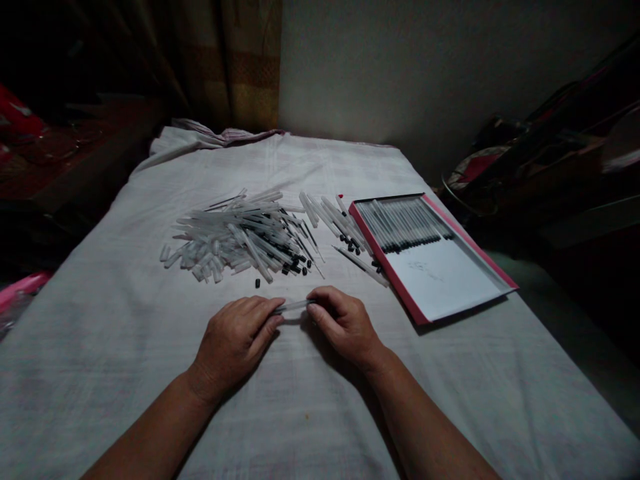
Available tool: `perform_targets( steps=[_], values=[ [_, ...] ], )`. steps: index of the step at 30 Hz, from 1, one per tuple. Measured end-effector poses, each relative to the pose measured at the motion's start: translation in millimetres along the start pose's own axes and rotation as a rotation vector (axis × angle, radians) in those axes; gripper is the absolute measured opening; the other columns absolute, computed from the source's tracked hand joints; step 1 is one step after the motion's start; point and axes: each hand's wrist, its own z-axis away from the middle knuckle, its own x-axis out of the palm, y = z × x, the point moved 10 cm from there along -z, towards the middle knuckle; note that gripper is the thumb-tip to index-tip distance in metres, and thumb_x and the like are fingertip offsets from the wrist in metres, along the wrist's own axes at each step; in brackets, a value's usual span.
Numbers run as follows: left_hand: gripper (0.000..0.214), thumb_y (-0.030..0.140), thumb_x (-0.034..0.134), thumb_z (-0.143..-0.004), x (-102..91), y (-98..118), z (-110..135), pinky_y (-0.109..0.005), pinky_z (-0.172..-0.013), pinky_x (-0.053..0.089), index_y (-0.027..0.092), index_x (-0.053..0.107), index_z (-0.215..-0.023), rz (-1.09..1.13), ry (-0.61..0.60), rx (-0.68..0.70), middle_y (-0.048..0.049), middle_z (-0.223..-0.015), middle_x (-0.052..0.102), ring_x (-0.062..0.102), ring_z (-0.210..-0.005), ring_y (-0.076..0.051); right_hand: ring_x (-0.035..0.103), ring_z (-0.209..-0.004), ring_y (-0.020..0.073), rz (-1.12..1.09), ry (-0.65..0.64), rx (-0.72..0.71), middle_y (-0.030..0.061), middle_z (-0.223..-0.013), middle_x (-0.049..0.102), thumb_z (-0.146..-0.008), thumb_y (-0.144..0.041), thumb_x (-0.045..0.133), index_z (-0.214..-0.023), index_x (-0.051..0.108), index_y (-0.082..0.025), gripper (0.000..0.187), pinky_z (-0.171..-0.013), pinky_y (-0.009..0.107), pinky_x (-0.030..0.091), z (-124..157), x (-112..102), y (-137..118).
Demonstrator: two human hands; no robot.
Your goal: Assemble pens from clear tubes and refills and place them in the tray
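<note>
My left hand (240, 337) and my right hand (343, 323) rest on the white cloth near the front, fingers pinched on the two ends of one clear pen barrel (296, 306) held level between them. Just beyond lies a loose pile of clear pen barrels and caps (235, 240) with small black end plugs (299, 263) scattered at its right edge. To the right sits a shallow red-rimmed box (440, 280) with a row of finished pens (405, 223) laid side by side at its far end.
A white cloth (125, 347) covers the surface, with crumpled fabric (200, 133) at its far edge. Dark clutter and bags (550, 160) stand at the right. A curtain (240, 67) hangs behind, and something pink (20, 290) lies at the left edge.
</note>
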Motion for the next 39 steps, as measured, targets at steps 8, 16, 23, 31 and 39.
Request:
perform_targets(
  steps=[8,16,23,31,39],
  values=[
    [0.028,0.036,0.049,-0.099,-4.3,-24,0,-0.028,-0.067,0.051,0.019,0.071,-0.095,0.054,0.012,-0.102,-0.0041,-0.081,0.073,0.068,-0.073,-0.018,0.060,-0.059,0.0138,-0.132,0.067,0.211,0.0007,-0.067,0.064,-0.089,-0.035,0.059,-0.080,0.065,-0.019,0.019,-0.054,0.023,0.047,-2,-22,34],
    [0.030,0.040,0.049,-0.098,-6.0,-32,0,-0.026,-0.067,0.052,0.020,0.071,-0.094,0.119,0.034,-0.165,-0.0037,-0.082,0.074,0.070,-0.074,-0.017,0.065,-0.068,0.0144,-0.305,0.072,0.244,0.0042,-0.084,0.071,-0.085,-0.035,0.064,-0.106,0.068,-0.019,0.026,-0.059,0.024,0.052,-2,-21,39],
    [0.027,0.038,0.051,-0.098,-6.9,-29,-1,-0.026,-0.065,0.052,0.020,0.071,-0.093,0.106,0.034,-0.143,-0.0041,-0.081,0.074,0.070,-0.074,-0.017,0.062,-0.062,0.0138,-0.288,0.064,0.285,0.0029,-0.074,0.069,-0.087,-0.039,0.062,-0.089,0.069,-0.018,0.022,-0.057,0.025,0.052,-1,-20,47],
    [0.029,0.039,0.050,-0.098,-5.1,-29,-1,-0.026,-0.066,0.052,0.020,0.071,-0.093,0.095,0.015,-0.155,-0.0043,-0.082,0.074,0.070,-0.075,-0.017,0.061,-0.063,0.0130,-0.268,0.033,0.258,0.0010,-0.073,0.065,-0.087,-0.035,0.061,-0.089,0.066,-0.019,0.017,-0.057,0.024,0.050,-2,-19,42],
    [0.029,0.039,0.050,-0.098,-6.0,-28,-1,-0.026,-0.067,0.052,0.020,0.071,-0.093,0.081,0.035,-0.130,-0.0038,-0.081,0.074,0.070,-0.073,-0.017,0.059,-0.060,0.0122,-0.293,0.050,0.269,0.0012,-0.075,0.065,-0.087,-0.037,0.061,-0.091,0.065,-0.019,0.019,-0.056,0.024,0.049,-1,-20,43]
  ],
)
